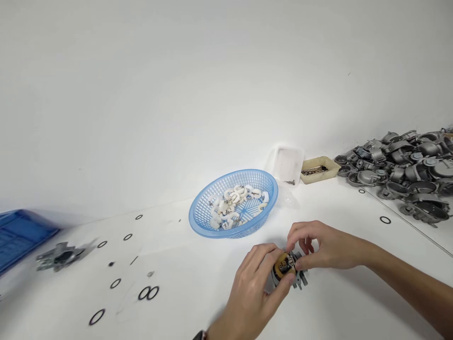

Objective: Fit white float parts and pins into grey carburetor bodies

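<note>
A small grey metal carburetor body [300, 277] rests on the white table in front of me, its open face showing yellow and dark parts inside. My left hand [252, 285] grips it from the left, fingers over the far edge and thumb along the near side. From the right, my right hand [320, 243] holds its upper and right edge between bent fingertips and thumb. Anything small between those fingertips is hidden. Just beyond my hands stands a blue mesh basket [198, 227] with several white ring-like plastic floats [230, 208] in it.
A heap of grey carburetor bodies [406, 165] lies at the right. Against the wall stand a white tray [288, 163] and a cream tray [320, 177] with small parts. At left are black O-rings [144, 293], another carburetor body [60, 256] and a blue bin [24, 236].
</note>
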A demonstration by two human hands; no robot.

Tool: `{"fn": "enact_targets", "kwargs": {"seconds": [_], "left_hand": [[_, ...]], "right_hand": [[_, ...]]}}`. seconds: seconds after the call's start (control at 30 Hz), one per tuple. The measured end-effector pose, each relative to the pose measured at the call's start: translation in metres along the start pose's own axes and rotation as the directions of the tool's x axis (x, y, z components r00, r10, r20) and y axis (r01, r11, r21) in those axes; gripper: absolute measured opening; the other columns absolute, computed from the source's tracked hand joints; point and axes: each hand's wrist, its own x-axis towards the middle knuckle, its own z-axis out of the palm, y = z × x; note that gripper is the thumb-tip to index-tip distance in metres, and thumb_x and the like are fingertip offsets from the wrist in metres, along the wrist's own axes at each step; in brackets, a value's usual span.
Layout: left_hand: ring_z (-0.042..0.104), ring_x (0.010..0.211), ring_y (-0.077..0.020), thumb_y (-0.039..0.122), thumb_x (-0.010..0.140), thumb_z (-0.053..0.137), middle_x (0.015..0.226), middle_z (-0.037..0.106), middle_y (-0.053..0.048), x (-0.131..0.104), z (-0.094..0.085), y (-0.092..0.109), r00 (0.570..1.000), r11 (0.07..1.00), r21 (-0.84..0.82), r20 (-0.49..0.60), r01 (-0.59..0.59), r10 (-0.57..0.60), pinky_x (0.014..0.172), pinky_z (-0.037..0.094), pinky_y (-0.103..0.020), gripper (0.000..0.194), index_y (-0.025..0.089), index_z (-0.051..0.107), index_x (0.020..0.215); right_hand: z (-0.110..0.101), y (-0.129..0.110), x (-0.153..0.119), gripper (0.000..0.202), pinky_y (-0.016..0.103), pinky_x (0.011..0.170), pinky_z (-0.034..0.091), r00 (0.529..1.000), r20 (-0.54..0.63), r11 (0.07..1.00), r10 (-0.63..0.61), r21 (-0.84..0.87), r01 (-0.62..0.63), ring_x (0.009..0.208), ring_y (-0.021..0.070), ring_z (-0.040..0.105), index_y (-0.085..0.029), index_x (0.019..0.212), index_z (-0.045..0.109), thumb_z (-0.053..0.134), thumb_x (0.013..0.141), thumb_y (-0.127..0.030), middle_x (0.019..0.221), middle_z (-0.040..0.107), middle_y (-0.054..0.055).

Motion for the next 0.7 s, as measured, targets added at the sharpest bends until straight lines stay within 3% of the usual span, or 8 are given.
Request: {"fn": "enact_targets", "kwargs": {"seconds": [0.7], "left_hand": [[0.064,0.095,-0.0236,0.030,0.103,0.055,0.108,0.066,-0.010,0.0011,0.0019,-0.0022,0.999,0.999,0.040,-0.035,-0.015,0.016,0.078,0.058,-0.036,0.019,0.022,0.059,0.120]], "right_hand": [[0.0003,-0.0054,-0.0057,0.020,0.029,0.070,0.047,0.999,-0.004,0.990,-0.035,-0.137,0.034,0.081,0.0153,0.056,-0.024,0.101,0.075,0.077,0.082,-0.031,0.104,0.066,0.003]]}}
